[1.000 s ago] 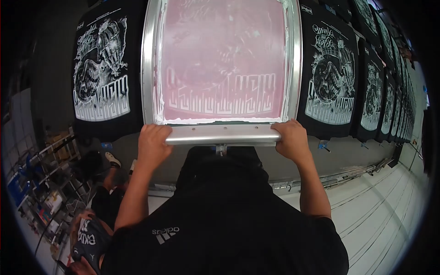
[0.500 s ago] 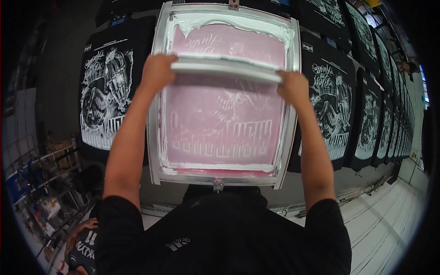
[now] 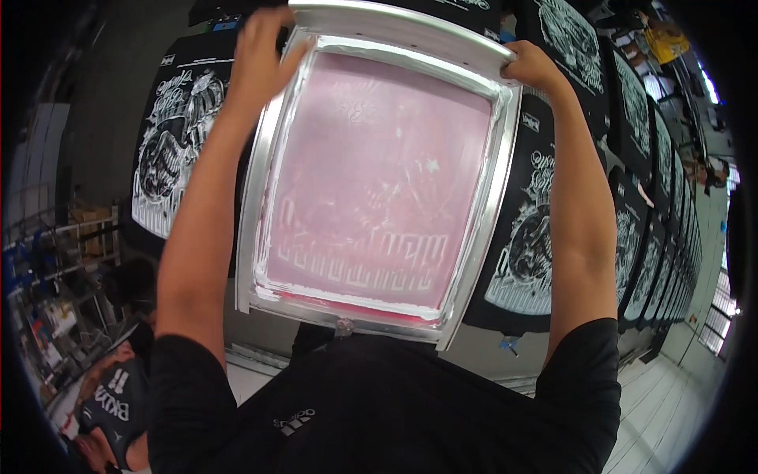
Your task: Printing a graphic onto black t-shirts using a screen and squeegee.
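A screen-printing frame [image 3: 496, 186] with silvery metal rails lies in front of me, its pink mesh [image 3: 359, 170] edged with white ink [image 3: 347, 304]. Across its far end runs a wide metal rail [image 3: 395, 30]. My right hand [image 3: 537, 67] is closed round the rail's right end, at the frame's far right corner. At the far left corner is my left hand [image 3: 264, 59], somewhat blurred, thumb spread away from the fingers and nothing seen held in it. I cannot make out the squeegee as a separate thing now.
Black printed shirts [image 3: 178, 150] lie on boards to the left. More shirts [image 3: 525, 229] stretch in rows on the right. A person [image 3: 114, 403] in a dark sleeveless top is at lower left near shelving [image 3: 55, 308]. Another in yellow [image 3: 667, 39] is far right.
Both hands have left the squeegee's grip points at mid-screen and moved away from me to the far corners. The thick white ink at the far end no longer shows. My view has turned slightly.
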Motion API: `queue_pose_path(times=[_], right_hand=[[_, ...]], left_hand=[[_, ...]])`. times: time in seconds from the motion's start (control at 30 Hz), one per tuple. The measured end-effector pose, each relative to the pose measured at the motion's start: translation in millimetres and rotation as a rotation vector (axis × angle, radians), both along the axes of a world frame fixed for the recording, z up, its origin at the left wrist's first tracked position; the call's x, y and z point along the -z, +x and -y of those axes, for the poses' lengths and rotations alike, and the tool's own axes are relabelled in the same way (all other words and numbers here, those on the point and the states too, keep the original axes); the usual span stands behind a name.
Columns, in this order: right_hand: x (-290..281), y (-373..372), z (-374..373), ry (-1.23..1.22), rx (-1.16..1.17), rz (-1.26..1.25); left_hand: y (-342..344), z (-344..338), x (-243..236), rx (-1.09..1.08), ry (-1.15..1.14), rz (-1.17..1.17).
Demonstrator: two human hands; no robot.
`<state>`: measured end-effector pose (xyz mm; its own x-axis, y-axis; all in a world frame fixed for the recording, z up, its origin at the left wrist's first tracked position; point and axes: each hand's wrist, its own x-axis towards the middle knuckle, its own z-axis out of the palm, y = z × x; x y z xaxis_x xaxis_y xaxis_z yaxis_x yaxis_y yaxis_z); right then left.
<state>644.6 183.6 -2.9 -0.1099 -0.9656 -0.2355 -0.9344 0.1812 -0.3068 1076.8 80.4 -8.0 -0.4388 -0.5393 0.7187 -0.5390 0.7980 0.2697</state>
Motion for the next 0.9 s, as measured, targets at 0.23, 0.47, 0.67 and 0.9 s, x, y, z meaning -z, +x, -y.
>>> queue_pose_path(times=[0.23, 0.47, 0.67, 0.9], right_hand=[[44.6, -28.1, 21.7, 0.182, 0.095, 0.044], [39.1, 57.8, 51.6, -0.107, -0.202, 0.025], [46.4, 96.8, 23.6, -0.110, -0.056, -0.103], [16.9, 207.9, -130.8, 0.076, -0.115, 0.024]], left_hand=[[148.9, -344.2, 40.0, 0.322, 1.893, 0.852], [188.9, -474.9, 130.5, 0.201, 2.097, 0.157], [174.5, -459.4, 105.3, 0.215, 1.959, 0.235], [176.7, -463.5, 118.0, 0.353, 1.929, 0.092]])
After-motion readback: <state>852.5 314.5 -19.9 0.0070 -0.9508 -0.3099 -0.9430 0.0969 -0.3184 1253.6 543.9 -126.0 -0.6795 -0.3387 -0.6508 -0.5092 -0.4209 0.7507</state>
